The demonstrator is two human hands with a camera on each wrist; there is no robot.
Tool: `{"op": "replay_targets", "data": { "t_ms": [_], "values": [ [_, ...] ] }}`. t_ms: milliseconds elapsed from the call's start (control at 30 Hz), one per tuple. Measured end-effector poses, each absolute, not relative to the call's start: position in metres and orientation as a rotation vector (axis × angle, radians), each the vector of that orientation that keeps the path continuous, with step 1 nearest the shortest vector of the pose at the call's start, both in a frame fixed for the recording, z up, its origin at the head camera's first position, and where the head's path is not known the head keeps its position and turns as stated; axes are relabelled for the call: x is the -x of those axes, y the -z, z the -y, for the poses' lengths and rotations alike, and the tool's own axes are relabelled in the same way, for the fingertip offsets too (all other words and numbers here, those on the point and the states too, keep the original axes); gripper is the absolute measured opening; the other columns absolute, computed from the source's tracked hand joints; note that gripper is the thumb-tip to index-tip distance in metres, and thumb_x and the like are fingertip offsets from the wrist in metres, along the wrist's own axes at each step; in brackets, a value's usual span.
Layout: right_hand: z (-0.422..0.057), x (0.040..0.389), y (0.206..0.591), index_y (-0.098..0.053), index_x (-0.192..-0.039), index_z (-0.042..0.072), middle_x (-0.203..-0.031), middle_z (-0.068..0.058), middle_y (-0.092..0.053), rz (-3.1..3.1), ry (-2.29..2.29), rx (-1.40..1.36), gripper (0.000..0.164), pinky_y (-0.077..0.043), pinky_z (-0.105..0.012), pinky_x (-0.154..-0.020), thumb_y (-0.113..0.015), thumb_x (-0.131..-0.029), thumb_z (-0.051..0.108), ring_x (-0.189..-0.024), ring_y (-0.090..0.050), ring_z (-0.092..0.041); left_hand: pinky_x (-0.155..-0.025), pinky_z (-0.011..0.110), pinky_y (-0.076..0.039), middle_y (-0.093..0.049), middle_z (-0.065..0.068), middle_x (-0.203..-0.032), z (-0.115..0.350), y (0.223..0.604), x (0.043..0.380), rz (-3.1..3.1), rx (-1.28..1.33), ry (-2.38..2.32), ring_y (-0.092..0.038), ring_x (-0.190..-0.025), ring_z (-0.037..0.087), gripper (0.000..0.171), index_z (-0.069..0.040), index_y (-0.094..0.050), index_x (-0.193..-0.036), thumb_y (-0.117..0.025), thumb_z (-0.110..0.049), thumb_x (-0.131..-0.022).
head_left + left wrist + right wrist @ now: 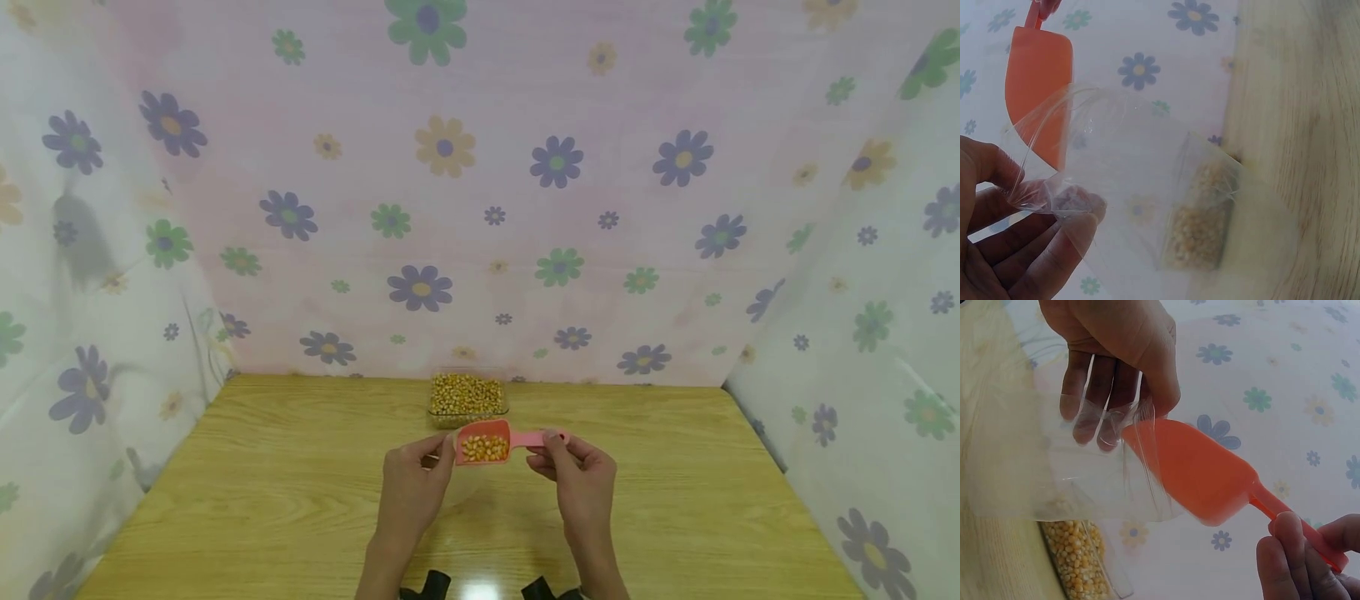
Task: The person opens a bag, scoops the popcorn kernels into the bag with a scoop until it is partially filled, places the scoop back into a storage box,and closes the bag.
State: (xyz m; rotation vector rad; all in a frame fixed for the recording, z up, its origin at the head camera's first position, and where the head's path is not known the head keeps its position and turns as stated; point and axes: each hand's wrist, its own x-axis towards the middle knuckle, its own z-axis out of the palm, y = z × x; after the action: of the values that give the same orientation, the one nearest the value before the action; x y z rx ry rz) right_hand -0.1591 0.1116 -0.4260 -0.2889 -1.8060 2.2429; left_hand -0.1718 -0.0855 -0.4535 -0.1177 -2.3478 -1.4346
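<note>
An orange-red scoop point(483, 442) with corn kernels point(485, 448) in its bowl is held level above the table. My right hand point(583, 479) pinches its handle between thumb and fingers. My left hand point(414, 483) pinches the rim of a clear plastic bag point(1129, 150), which hangs below it. In the right wrist view the scoop's front edge reaches into the mouth of the bag point(1072, 465). The bag is hardly visible in the head view. Whether any kernels lie inside it I cannot tell.
A clear rectangular container point(468, 419) full of corn kernels stands at the back middle of the wooden table point(300, 467). Flower-patterned cloth point(495, 183) rises behind the table and along both sides. Two dark objects point(435, 586) show at the bottom edge.
</note>
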Motion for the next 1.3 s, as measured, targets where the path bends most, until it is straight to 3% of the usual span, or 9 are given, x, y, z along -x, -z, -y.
{"op": "replay_targets", "data": {
  "t_ms": [700,933,1300],
  "values": [
    [-0.1066,0.1534,0.4212,-0.072,-0.101,-0.014,-0.082,-0.016,-0.077,1.847,-2.118,0.199,0.026,-0.061,-0.033,-0.070,-0.067,-0.100,0.011,-0.065,-0.074,-0.015,-0.061,0.022,-0.056,-0.072,-0.007,-0.070,0.0834,0.4545,0.1723,2.356,0.139,1.434,-0.067,-0.064,0.005,0.021,-0.012,-0.081,-0.085,-0.066,-0.010,-0.099],
    [-0.1024,0.1525,0.4207,-0.072,-0.101,-0.014,-0.084,-0.021,-0.076,1.861,-2.079,0.176,0.026,-0.061,-0.032,-0.069,-0.066,-0.100,0.011,-0.064,-0.074,-0.014,-0.061,0.022,-0.056,-0.073,-0.006,-0.073,0.0831,0.4547,0.1728,2.349,0.146,1.415,-0.067,-0.065,0.005,0.017,-0.008,-0.082,-0.091,-0.067,-0.010,-0.098],
    [-0.1019,0.1522,0.4231,-0.075,-0.098,-0.011,-0.080,-0.016,-0.076,1.861,-2.011,0.148,0.023,-0.061,-0.032,-0.069,-0.068,-0.099,0.012,-0.064,-0.074,-0.015,-0.059,0.021,-0.056,-0.075,-0.002,-0.076,0.0824,0.4553,0.1723,2.341,0.180,1.448,-0.068,-0.066,0.007,0.017,-0.004,-0.082,-0.100,-0.067,-0.010,-0.098]
  ]
}}
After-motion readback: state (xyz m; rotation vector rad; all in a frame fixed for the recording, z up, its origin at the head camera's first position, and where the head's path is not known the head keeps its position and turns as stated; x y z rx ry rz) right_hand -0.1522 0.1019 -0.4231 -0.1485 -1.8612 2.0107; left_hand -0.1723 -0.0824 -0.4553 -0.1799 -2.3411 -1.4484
